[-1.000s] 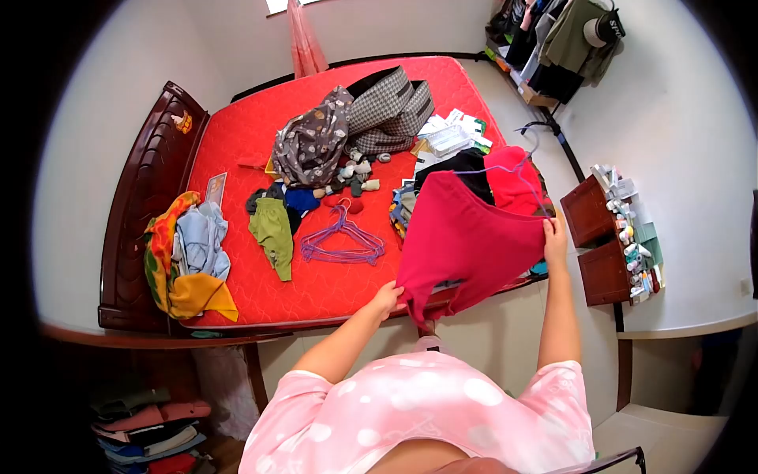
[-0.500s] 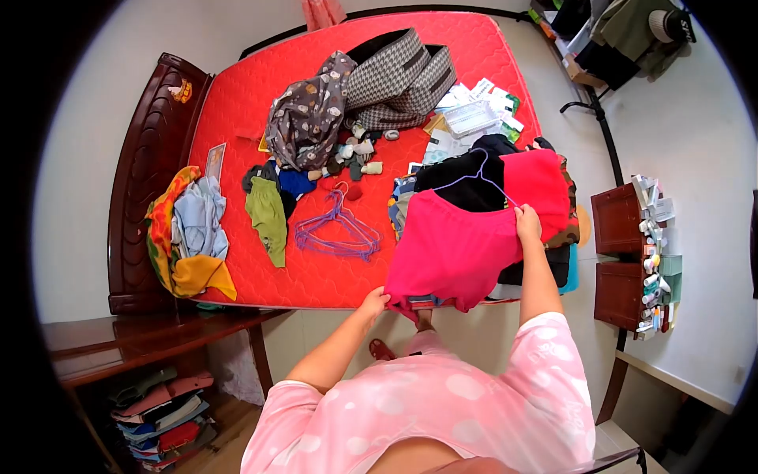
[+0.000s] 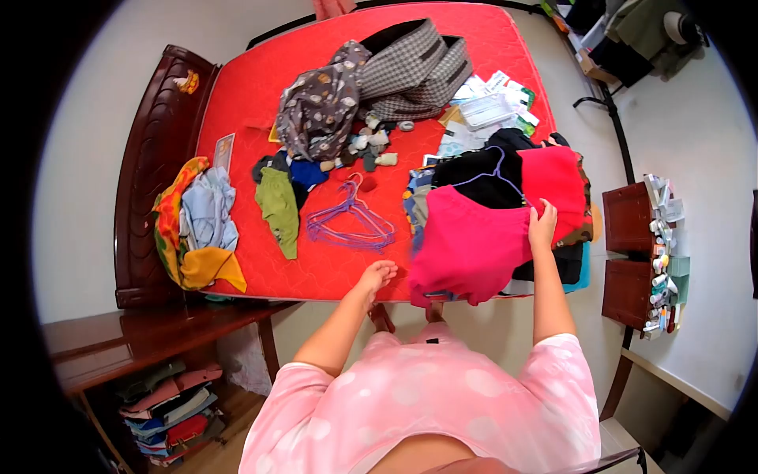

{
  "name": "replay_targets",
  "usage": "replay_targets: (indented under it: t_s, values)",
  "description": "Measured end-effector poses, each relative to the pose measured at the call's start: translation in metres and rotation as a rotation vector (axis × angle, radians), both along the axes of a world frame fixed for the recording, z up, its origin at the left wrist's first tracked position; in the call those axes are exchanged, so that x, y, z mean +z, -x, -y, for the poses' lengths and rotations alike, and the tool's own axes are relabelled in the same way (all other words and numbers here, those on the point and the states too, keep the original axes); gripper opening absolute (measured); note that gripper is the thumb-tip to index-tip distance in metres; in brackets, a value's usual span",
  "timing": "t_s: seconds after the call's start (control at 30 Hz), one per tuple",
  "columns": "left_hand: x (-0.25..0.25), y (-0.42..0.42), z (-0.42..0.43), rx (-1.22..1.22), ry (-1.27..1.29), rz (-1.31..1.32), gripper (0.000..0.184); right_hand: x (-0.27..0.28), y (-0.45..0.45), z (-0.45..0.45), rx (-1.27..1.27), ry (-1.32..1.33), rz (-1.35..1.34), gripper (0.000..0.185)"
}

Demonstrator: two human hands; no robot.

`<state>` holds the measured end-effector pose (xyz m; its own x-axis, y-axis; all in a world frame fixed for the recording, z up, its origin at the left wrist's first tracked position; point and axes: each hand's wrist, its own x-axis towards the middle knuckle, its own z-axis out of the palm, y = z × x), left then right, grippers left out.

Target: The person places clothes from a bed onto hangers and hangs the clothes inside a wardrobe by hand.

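Garment [image 3: 474,249], bright pink, lies spread over folded clothes at the near right part of the bed [image 3: 332,280], lower hem close to the mattress edge. Purple hanger [image 3: 497,175] at its upper edge, hook pointing away from the wearer, over black cloth [image 3: 458,170]. Right hand [image 3: 542,227] touches the garment's upper right corner, fingers bent; cannot tell whether they grip cloth or hanger. Left hand [image 3: 379,276] holds nothing, fingers loosely apart, just beside the garment's left edge. Hanger bundle [image 3: 355,212] lies beyond the left hand; green trousers [image 3: 278,212] left of it. Folded red cloth [image 3: 550,178] adjoins the black cloth.
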<state>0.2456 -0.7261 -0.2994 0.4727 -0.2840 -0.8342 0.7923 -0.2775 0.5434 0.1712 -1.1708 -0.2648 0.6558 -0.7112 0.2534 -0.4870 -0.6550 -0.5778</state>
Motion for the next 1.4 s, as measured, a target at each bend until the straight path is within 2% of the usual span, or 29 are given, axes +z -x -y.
replay_targets:
  t_s: [0.13, 0.23, 0.43, 0.57, 0.63, 0.77, 1.17, 1.27, 1.4]
  values:
    - [0.003, -0.031, -0.032, 0.105, 0.025, 0.027, 0.021, 0.041, -0.025, -0.076, 0.155, -0.266, 0.108, 0.024]
    - [0.004, -0.059, -0.066, 0.141, 0.028, 0.051, 0.021, 0.044, -0.048, -0.133, 0.334, -0.196, 0.153, 0.022]
    - [-0.013, -0.116, -0.163, 0.144, 0.058, 0.024, 0.021, 0.031, -0.102, -0.260, 0.380, -0.261, 0.079, 0.014]
    - [-0.035, -0.149, -0.246, 0.174, 0.034, -0.006, 0.019, -0.012, -0.134, -0.339, 0.373, -0.401, -0.015, 0.013]
    - [-0.043, -0.162, -0.280, 0.222, -0.005, -0.013, 0.019, -0.036, -0.147, -0.370, 0.418, -0.361, -0.087, 0.015]
    - [-0.054, -0.179, -0.319, 0.316, -0.046, -0.047, 0.018, -0.061, -0.170, -0.414, 0.423, -0.452, -0.272, 0.019]
    - [-0.095, -0.155, -0.314, 0.371, -0.015, -0.123, 0.017, -0.214, -0.228, -0.428, 0.708, -0.256, -0.848, 0.035]
    - [-0.107, -0.149, -0.314, 0.397, -0.036, -0.136, 0.017, -0.226, -0.252, -0.430, 0.787, -0.235, -1.075, 0.039]
    - [-0.113, -0.139, -0.317, 0.434, -0.034, -0.135, 0.017, -0.253, -0.259, -0.439, 0.772, -0.128, -1.121, 0.039]
